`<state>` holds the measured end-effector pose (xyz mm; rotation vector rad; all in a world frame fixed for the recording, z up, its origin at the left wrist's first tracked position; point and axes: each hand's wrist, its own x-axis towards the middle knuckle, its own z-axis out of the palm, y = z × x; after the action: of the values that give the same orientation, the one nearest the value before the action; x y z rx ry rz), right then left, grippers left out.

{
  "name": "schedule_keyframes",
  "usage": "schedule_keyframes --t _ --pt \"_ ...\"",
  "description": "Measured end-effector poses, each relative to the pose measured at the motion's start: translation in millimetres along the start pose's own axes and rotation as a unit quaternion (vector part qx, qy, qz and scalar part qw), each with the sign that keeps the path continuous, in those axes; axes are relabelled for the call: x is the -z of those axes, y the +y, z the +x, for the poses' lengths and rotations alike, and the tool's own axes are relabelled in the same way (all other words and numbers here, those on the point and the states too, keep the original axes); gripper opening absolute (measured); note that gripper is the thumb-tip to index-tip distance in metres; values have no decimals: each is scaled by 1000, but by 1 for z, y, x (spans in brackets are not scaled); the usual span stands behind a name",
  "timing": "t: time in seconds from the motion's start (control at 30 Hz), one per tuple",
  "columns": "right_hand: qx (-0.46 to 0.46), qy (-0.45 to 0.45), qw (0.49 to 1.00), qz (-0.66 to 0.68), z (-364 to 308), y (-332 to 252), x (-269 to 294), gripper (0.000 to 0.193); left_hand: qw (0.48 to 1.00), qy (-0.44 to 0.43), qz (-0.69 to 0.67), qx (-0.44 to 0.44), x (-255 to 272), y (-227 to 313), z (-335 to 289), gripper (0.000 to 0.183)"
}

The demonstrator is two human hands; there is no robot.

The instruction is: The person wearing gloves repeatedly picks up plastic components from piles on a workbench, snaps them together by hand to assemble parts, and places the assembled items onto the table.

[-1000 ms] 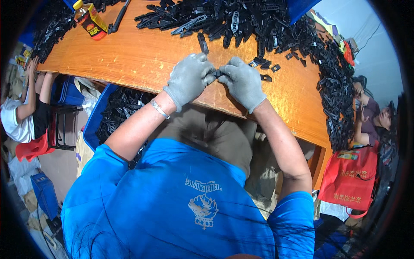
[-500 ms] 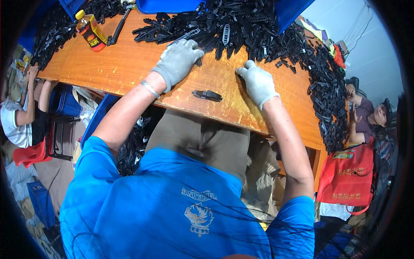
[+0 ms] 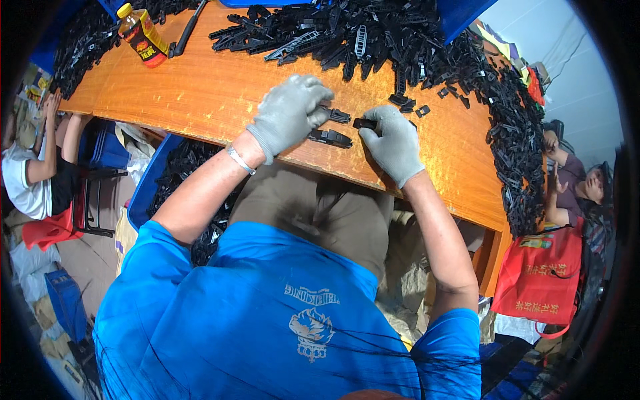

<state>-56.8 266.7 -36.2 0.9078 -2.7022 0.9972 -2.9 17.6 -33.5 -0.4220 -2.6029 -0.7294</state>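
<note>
My left hand (image 3: pixel 291 113), in a grey glove, is closed on a slim black plastic part (image 3: pixel 338 116) whose end sticks out past the fingertips. Facing it, my gloved right hand (image 3: pixel 393 139) pinches another small black plastic part (image 3: pixel 364 124). The two held parts point at each other with a narrow gap between them. A longer black plastic piece (image 3: pixel 331 139) lies on the wooden table (image 3: pixel 220 100) just below them, near the front edge. Beyond my hands spreads a big heap of black plastic parts (image 3: pixel 333 40); a few loose ones lie near my right hand.
A bottle with a yellow cap (image 3: pixel 142 39) and a black-handled tool (image 3: pixel 189 30) stand and lie at the back left. More black parts (image 3: pixel 517 153) line the right edge. A blue bin (image 3: pixel 152 183) of parts is below left. People sit at both sides; a red bag (image 3: pixel 539 277) hangs right.
Both hands have drawn back from the heap and come closer together above the lone piece. Each now shows a black part at its fingertips. The view has shifted slightly.
</note>
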Motion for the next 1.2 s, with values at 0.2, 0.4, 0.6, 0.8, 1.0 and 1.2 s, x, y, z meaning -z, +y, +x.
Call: schedule_keyframes --t 0.2,0.4,0.6,0.8,1.0,1.2 --pt "-19 -104 972 -210 12 -23 15 20 999 -22 36 30 1 -9 -11 16" --pt "49 13 999 -12 14 -29 -4 17 999 -7 31 7 -3 -12 -11 16" --pt "62 -9 997 -38 19 -18 -12 15 1000 -10 26 12 -4 -13 -10 17" --pt "106 -56 991 -60 37 -18 -18 14 999 -17 19 22 -14 -9 1 20" --pt "97 -132 986 16 26 -2 11 19 970 -203 -130 44 21 -18 7 24" --pt "14 -12 975 -220 39 35 42 23 986 -61 137 -69 -3 -8 71 32"
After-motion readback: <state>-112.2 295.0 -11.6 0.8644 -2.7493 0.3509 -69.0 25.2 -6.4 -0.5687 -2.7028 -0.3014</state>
